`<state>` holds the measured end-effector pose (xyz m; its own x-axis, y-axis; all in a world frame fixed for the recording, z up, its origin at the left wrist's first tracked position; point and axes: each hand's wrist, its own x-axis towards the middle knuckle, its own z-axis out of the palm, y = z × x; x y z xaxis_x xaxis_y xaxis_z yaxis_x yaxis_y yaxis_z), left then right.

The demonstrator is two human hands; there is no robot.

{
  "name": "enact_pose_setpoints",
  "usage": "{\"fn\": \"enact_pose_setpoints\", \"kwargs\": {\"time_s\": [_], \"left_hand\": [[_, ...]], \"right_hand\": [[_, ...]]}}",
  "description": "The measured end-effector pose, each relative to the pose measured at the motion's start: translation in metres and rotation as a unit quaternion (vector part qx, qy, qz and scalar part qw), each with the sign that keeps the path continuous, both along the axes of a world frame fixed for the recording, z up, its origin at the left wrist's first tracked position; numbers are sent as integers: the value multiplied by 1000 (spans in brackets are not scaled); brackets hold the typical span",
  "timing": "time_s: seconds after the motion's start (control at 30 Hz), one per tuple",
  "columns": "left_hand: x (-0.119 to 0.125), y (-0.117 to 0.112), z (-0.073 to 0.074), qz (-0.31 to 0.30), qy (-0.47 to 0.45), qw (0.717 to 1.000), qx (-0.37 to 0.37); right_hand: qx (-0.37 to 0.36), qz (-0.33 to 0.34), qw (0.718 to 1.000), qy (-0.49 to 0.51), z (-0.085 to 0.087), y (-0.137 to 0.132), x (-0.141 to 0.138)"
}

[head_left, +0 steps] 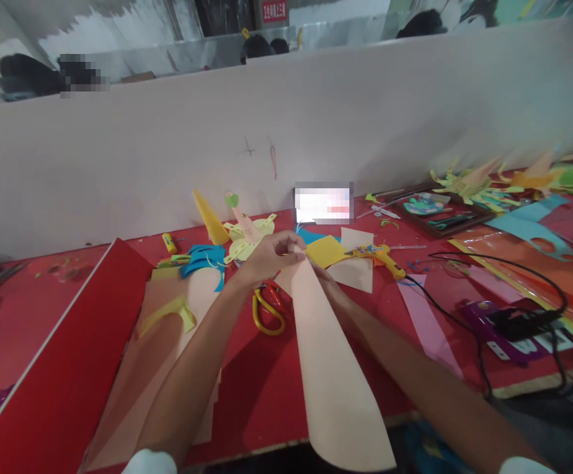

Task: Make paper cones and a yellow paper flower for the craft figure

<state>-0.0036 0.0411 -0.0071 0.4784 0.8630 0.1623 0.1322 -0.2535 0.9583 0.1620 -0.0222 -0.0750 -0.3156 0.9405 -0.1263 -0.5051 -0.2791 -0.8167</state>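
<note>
A peach sheet of paper (pixel 330 362) is curled into a long cone, its narrow end away from me and its wide end over the table's front edge. My left hand (pixel 272 255) is closed, pinching the cone's narrow tip between thumb and fingers. Against the right side of the tip, my right hand (pixel 316 264) grips the paper too, its fingers mostly hidden behind it. Scissors (pixel 269 316) with yellow and red handles lie just below my left hand. Right of the hands, a yellow glue gun (pixel 382 258) rests by yellow paper (pixel 326 250).
Stacked peach sheets (pixel 158 388) and blue paper strips (pixel 204 260) lie left, beside a red board (pixel 69 355). A yellow cone (pixel 210 220) and phone (pixel 323 204) stand by the white partition (pixel 168 158). A black cable (pixel 464 322) crosses the right side.
</note>
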Motion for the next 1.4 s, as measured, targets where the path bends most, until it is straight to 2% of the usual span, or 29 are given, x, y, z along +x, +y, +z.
{"fn": "enact_pose_setpoints", "kwargs": {"time_s": [0.13, 0.23, 0.3, 0.4, 0.53, 0.6, 0.67, 0.77, 0.83, 0.9, 1.03, 1.17, 1.3, 1.4], "left_hand": [[-12, 13, -4, 50, 12, 997, 51], [-17, 17, -8, 69, 19, 994, 77], [-17, 18, -8, 72, 39, 992, 99], [-20, 19, -5, 75, 57, 986, 134], [-25, 24, 0, 142, -10, 979, 148], [-22, 24, -2, 174, -87, 975, 108], [-15, 19, -8, 143, -171, 975, 15], [4, 3, -20, -7, -222, 965, -143], [15, -8, -25, -73, -223, 952, -195], [22, -16, -27, -86, -213, 951, -208], [25, -21, -17, -34, -188, 958, -214], [20, -14, -3, 49, -258, 951, -163], [2, 5, 6, 175, -374, 907, -76], [-22, 22, 7, 216, -429, 877, -33]], "right_hand": [[-10, 43, 999, 27, 7, -1, 6], [1, 100, 995, 10, 2, -2, 6], [-18, 134, 991, -9, -1, -4, 5], [-47, 137, 989, -25, -5, -5, 2], [-29, 125, 992, 5, -4, -6, 3], [-12, 131, 990, 51, -2, -7, 5], [5, 146, 984, 104, 0, -7, 6], [27, 169, 971, 164, 1, -7, 7], [35, 172, 968, 180, -1, -5, 7], [34, 173, 969, 173, -4, -4, 6], [14, 174, 975, 135, -4, -4, 6], [-27, 141, 984, 102, 5, -6, 9], [-69, 107, 989, 70, 12, -4, 11], [-57, 48, 994, 79, 9, 1, 10]]}}
